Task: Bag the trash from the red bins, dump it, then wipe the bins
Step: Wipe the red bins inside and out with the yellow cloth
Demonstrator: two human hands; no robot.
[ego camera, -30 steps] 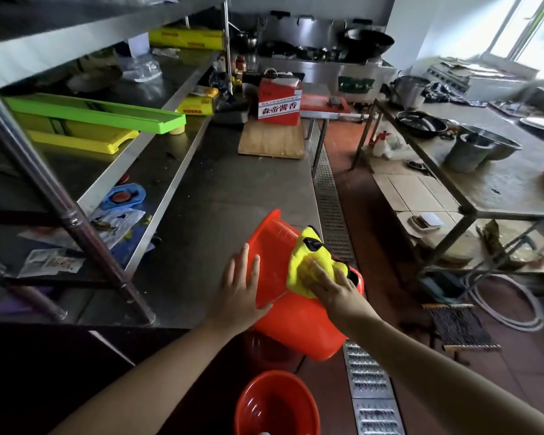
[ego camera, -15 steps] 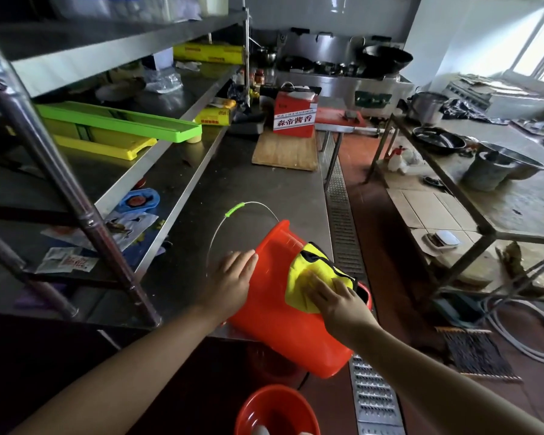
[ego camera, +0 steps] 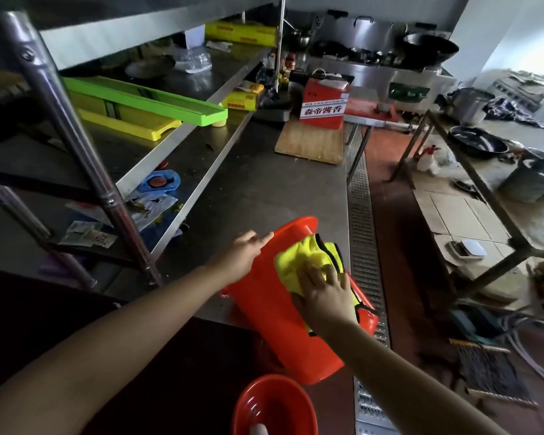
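A second red bin [ego camera: 274,406] is observed nearest the viewer, upright on the floor below the table edge, mouth up; something pale lies at its bottom and cannot be identified. It is judged to be waiting its turn for wiping.

Above it, the red bin [ego camera: 283,337] being worked is tipped on its side across the near corner of the steel table [ego camera: 264,183], its base overhanging the edge toward the viewer and its rim pointing away. This tilt is judged to present the outer wall upward for wiping while the table carries part of the weight.

The right hand [ego camera: 325,296] is laid flat on a yellow cloth [ego camera: 299,257], fingers spread and fairly straight, pressing the cloth against the bin's upper wall. No curling round the cloth is seen; it is pressed, not clutched. A dark trim is seen along the cloth's far edge.

The left hand [ego camera: 241,254] rests against the bin's left flank near the rim, fingers extended, one pointing along the rim. It is judged to brace the bin against rolling under the wiping pressure. Nothing is grasped by it.

The wiping stage is judged to be in hand; no trash or bag is visible.

Farther off, a wooden board [ego camera: 310,142] lies on the table with a red carton [ego camera: 324,106] standing at its far end. To the left, a green tray [ego camera: 145,100] is stacked over a yellow tray [ego camera: 129,124] on the shelf [ego camera: 182,80]. A drain grate [ego camera: 360,199] runs along the floor beside the table.
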